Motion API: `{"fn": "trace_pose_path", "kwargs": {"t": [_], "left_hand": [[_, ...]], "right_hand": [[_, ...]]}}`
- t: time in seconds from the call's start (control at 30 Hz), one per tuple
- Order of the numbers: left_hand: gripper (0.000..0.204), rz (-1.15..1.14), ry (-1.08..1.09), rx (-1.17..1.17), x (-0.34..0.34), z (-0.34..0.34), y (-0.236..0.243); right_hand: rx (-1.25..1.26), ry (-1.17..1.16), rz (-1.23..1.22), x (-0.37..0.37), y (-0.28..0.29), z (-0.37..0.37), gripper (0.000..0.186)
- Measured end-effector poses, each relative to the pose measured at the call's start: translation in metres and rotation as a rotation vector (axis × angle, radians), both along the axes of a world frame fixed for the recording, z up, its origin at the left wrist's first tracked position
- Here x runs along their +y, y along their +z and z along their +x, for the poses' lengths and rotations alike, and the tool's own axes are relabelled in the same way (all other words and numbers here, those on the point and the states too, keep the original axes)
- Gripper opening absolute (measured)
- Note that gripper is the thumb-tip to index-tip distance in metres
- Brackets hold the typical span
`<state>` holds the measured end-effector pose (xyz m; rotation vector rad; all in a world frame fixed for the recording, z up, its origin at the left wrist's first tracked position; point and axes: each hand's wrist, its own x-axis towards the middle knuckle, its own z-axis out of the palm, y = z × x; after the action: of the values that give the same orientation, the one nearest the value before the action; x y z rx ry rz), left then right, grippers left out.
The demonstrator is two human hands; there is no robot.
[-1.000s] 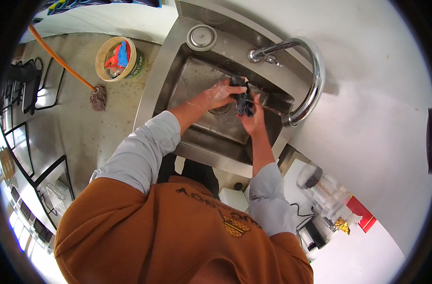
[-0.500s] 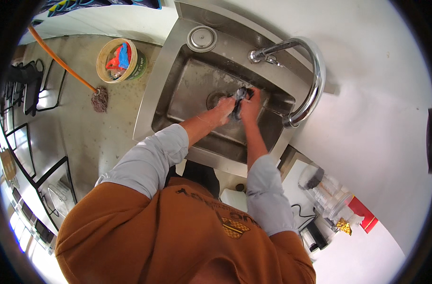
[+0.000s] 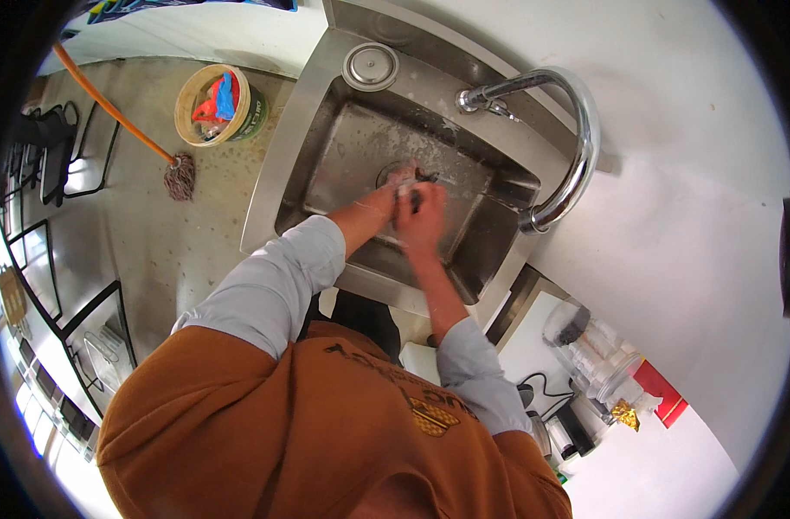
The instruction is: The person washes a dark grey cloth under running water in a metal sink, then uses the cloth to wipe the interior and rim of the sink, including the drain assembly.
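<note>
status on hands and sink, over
Right hand gripping dark item inside sink. Left hand against it, grip blurred. Tap off right, clear of both.

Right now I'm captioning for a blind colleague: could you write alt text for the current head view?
A person's right hand grips a dark item against the left hand, both blurred, inside a steel sink. A curved chrome faucet arches at the right; a bucket and a mop are on the floor at left.

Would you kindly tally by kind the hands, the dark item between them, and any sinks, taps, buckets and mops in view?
Hands: 2 (left hand, right hand)
Dark item: 1, mostly hidden
Sink: 1
Tap: 1
Bucket: 1
Mop: 1
Total: 7
</note>
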<state>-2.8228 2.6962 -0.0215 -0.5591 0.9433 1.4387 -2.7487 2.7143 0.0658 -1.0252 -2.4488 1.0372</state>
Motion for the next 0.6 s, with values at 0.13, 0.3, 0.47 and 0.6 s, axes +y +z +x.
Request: {"fn": "trace_pose_path", "kwargs": {"t": [0.13, 0.3, 0.47, 0.6], "left_hand": [[0.038, -0.049, -0.018, -0.041, 0.012, 0.01, 0.031], [0.032, -0.079, -0.129, 0.041, 0.021, 0.008, 0.024], [0.038, -0.089, -0.005, 0.059, -0.003, 0.004, 0.048], [0.046, -0.122, -0.099, -0.03, 0.015, 0.019, 0.013]], "right_hand": [[-0.085, -0.253, -0.065, 0.027, -0.024, -0.009, 0.023], [-0.008, -0.142, -0.062, 0.055, -0.044, 0.009, 0.027], [-0.059, -0.156, 0.028, 0.013, -0.031, -0.001, 0.026], [-0.32, -0.452, -0.345, 0.07, -0.014, -0.021, 0.026]]}}
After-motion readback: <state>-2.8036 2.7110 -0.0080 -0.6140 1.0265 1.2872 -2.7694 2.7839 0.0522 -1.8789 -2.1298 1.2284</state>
